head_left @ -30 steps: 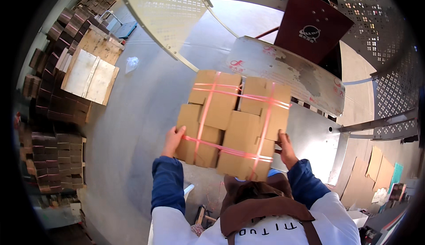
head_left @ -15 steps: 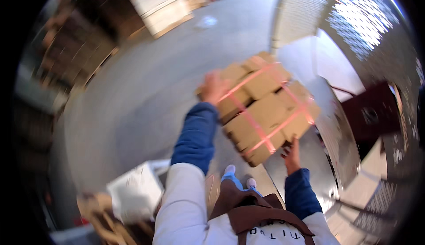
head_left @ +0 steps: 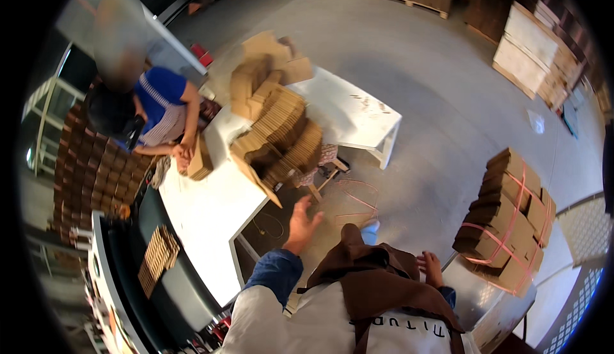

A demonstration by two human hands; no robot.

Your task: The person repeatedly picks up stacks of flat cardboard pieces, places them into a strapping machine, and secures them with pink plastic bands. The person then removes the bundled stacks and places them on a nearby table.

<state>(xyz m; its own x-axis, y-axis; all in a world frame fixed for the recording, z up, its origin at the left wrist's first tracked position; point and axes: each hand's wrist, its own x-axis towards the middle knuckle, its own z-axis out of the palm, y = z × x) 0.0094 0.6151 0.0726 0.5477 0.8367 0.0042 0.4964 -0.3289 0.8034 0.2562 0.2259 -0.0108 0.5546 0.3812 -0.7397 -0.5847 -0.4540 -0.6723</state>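
My left hand is in the air off the front edge of a white table, fingers apart and holding nothing. Beside my brown apron, my right hand hangs empty with its fingers loosely spread. To its right, apart from it, a bundle of brown cardboard pieces tied with pink strap rests on a metal surface. Nearest my left hand on the white table stand stacks of folded cardboard, tilted and partly fanned.
Across the table at left, a co-worker in blue has both hands at a small cardboard piece. A dark conveyor belt carries corrugated pieces. Pink strap lies on the floor near a stool.
The strapped bundle was between my two hands; now it rests at the right and both hands are off it. My view has swung left to the white table and the co-worker.
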